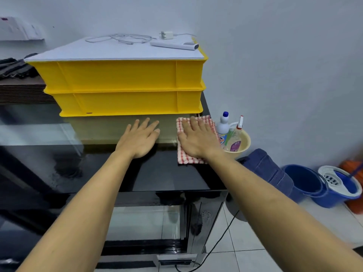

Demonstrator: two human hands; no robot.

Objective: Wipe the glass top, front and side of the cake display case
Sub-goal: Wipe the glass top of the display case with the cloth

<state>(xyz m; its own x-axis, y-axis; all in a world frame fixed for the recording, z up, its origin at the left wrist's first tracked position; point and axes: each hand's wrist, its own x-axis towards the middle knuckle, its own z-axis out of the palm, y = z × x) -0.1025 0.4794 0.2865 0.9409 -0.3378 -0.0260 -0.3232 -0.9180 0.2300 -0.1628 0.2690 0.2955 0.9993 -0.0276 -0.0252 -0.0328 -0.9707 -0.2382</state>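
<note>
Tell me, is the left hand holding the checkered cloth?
No, the left hand lies flat on the bare glass top; the right hand presses the checkered cloth.

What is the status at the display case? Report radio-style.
Right hand flat, pressing checked cloth on glass top. Left hand flat on glass. Yellow crates cover rear.

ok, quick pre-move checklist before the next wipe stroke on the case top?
1. Right hand flat on checked cloth: ok.
2. Cloth lying on glass top: ok.
3. Left hand off the cloth, open on the top: ok.
4. Rear of top free to wipe: not ok, yellow crates stacked there.
5. Spray bottle within reach, in the beige tub: ok.
6. Cloth damp: cannot tell.
</note>
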